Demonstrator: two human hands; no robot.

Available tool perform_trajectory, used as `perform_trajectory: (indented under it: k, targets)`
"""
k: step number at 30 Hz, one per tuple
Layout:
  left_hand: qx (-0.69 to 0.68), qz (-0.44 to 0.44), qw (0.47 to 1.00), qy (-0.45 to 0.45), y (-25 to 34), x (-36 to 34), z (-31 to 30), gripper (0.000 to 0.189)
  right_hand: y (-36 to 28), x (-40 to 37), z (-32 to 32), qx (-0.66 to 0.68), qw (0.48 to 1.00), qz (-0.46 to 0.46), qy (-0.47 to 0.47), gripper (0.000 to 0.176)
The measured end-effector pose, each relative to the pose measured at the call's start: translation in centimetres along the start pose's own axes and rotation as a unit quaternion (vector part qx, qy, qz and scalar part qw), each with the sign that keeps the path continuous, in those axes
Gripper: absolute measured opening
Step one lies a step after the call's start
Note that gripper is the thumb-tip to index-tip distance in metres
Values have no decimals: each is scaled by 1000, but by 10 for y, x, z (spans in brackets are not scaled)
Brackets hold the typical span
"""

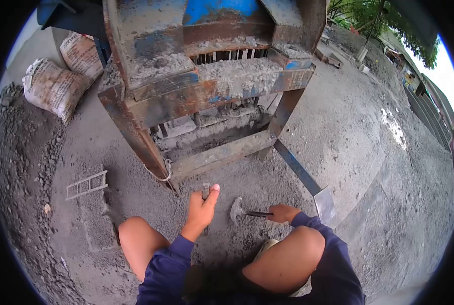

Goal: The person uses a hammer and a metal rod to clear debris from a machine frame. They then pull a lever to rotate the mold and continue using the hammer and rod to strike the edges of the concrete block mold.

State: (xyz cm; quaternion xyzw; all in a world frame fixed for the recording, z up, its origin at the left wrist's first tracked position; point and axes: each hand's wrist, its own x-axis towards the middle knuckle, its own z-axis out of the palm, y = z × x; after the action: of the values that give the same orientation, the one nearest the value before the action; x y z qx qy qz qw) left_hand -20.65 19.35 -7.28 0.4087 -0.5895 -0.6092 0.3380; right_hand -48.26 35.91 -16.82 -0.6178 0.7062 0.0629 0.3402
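My left hand (202, 208) is closed around a small greyish piece (205, 188), whose top shows between thumb and fingers; I cannot make out what it is. My right hand (283, 213) grips the dark handle of a hammer (236, 209), its curved, dust-covered head pointing left, a little right of my left hand. Both hands are in front of a rusty blue metal machine (222, 89) with grey cement mix heaped on its ledge. The hammer head and my left hand are apart.
Filled sacks (54, 89) lie at the left. A small metal frame (86, 185) rests beside a grey block (100, 226) on the gritty ground. A metal bar (298, 166) runs from the machine's leg to a plate (326, 204) at the right. My bent knees flank the hands.
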Motion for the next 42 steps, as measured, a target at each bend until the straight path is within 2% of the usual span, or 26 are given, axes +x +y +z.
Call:
perform_trajectory:
  k: [3,5,6,7,9,11,13,14,19,23,25,26,27,29,30,32,33,34,35,38,39,41,42]
  targets:
    - [-39,43,998,12,4,-5,-6,44,-4,-5,-6,-92,991,101,8,39]
    - [-109,65,990,66,14,4,-8,38,6,-7,-2,-99,994,42,36,39]
    - [-164,43,983,67,31,2,-10,38,7,-8,-11,-82,996,37,6,41]
    - [-165,61,982,65,41,4,-11,38,8,-7,-20,-64,997,33,-24,42]
    - [-251,18,966,55,54,7,-16,38,24,-5,-28,-59,998,12,17,44]
    - [-277,34,959,53,67,8,-17,38,37,-2,-26,-54,997,-10,52,45]
    - [-300,39,952,52,84,8,-19,38,41,1,-15,-36,999,10,-5,43]
    - [-297,46,953,39,94,7,-17,39,42,3,-16,-37,999,11,-3,43]
    - [-296,61,953,-8,109,8,-28,40,36,-2,99,-70,997,36,14,41]
    - [-261,69,963,17,100,18,-35,40,13,15,106,-76,995,56,42,40]
    - [-171,117,976,66,75,29,-25,36,15,15,103,-80,992,78,64,39]
    - [-68,123,987,76,66,30,-22,33,15,14,100,-83,990,89,75,39]
    - [-68,122,988,70,55,34,-17,33,15,13,91,-90,987,99,85,38]
    - [116,164,976,87,44,33,-4,34,13,-8,58,-93,985,114,85,38]
    - [121,158,977,80,50,25,-1,34,6,-23,26,-111,985,116,58,36]
    - [199,86,974,69,81,17,6,33,16,-48,-19,-127,984,121,31,34]
    - [201,85,974,64,107,14,7,33,41,-58,-36,-126,986,106,-14,36]
    - [157,46,986,43,139,7,4,34,54,-73,-49,-120,987,90,-59,37]
    - [116,4,993,20,168,2,1,34,50,-93,-67,-110,988,93,-63,37]
    - [86,7,996,21,231,8,-10,33,33,-162,-125,-56,969,193,-141,38]
    - [89,2,996,23,259,8,-14,33,23,-183,-138,1,958,242,-151,39]
    - [116,-46,992,-24,324,16,-9,33,4,-226,-146,64,947,295,-111,43]
    - [139,-79,987,-17,356,19,-2,31,-2,-244,-135,136,919,360,-89,45]
